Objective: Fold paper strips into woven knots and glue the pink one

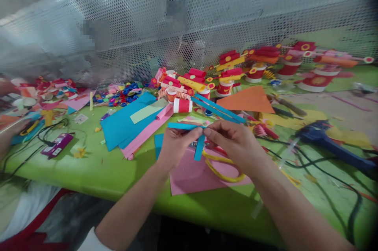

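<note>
A narrow blue paper strip (199, 149) is pinched between both hands, with one end pointing left and another hanging down. My left hand (173, 148) grips it between thumb and fingers. From the other side, the thumb and fingertips of my right hand (236, 139) close on the strip where its two parts meet. Below the hands lie a pink paper sheet (186, 182) and scissors with yellow handles (228, 179). Just beyond stands a red and white paper cup (183, 105), near longer blue paper strips (220, 109).
Several cup-based paper models (227, 80) line the back by a perforated metal panel (206, 3). A blue glue gun (333, 141) with a black cord lies right. Left are blue paper sheets (115, 129), a purple power strip (57, 145) and another person's hand (14, 129).
</note>
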`<state>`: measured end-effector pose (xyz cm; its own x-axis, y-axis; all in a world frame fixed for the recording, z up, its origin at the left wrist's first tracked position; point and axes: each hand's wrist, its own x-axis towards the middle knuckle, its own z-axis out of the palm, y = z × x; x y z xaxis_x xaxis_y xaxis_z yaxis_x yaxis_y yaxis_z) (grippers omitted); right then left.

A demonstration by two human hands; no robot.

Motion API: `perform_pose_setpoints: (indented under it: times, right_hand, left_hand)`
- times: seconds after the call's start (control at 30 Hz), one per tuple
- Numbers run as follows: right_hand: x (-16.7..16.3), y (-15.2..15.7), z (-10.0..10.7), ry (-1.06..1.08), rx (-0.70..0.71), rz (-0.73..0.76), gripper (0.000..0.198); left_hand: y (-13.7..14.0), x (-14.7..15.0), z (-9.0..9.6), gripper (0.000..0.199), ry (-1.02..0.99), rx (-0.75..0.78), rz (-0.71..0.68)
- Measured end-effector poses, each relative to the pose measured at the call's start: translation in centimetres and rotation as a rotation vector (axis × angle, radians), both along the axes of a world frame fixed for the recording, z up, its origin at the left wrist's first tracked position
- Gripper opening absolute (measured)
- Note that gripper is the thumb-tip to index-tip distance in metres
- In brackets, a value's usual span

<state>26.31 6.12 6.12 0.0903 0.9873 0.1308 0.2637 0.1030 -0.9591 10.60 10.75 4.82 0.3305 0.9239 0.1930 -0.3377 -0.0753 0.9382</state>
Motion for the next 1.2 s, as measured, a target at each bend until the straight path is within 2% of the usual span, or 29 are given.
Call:
perform_pose_setpoints:
  times: [0.17, 0.33, 0.53, 0.6, 0.67, 0.77, 0.83, 0.97, 1.2]
  right_hand:
    - [-0.1, -0.1, 0.1, -0.012, -0.011, -0.010, 0.031]
    - [0.0, 0.1, 0.0, 0.034, -0.010, 0.029, 0.035]
    - [-0.1, 0.1, 0.0, -0.020, 0.017, -0.009, 0.033]
    - [0.0, -0.1, 0.2, 0.007, 0.019, -0.027, 0.031]
    - [0.1, -0.2, 0.4, 0.018, 0.043, -0.053, 0.030]
    - [0.2, -0.3, 0.5, 0.050, 0.066, -0.044, 0.029]
    - [0.2, -0.2, 0.5, 0.071, 0.056, -0.013, 0.029]
    - [0.2, -0.1, 0.4, 0.102, 0.056, 0.019, 0.030]
    - [0.1, -0.1, 0.2, 0.103, 0.026, 0.009, 0.029]
  left_hand:
    - [0.0, -0.1, 0.0, 0.016, 0.036, 0.014, -0.025]
    - [0.0, -0.1, 0.5, 0.011, 0.058, 0.029, -0.006]
    - [-0.2, -0.1, 0.4, 0.011, 0.047, 0.004, -0.004]
    - [0.0, -0.2, 0.1, 0.008, -0.003, -0.032, -0.005]
    - [0.3, -0.3, -0.2, 0.003, -0.072, -0.130, -0.050]
    - [0.7, -0.3, -0.5, 0.014, -0.125, -0.268, -0.184]
    - [0.7, -0.3, -0.6, 0.020, -0.130, -0.294, -0.238]
    - [0.6, -0.3, -0.7, 0.026, -0.149, -0.332, -0.241]
    - [1.0, -0.6, -0.6, 0.027, -0.111, -0.367, -0.264]
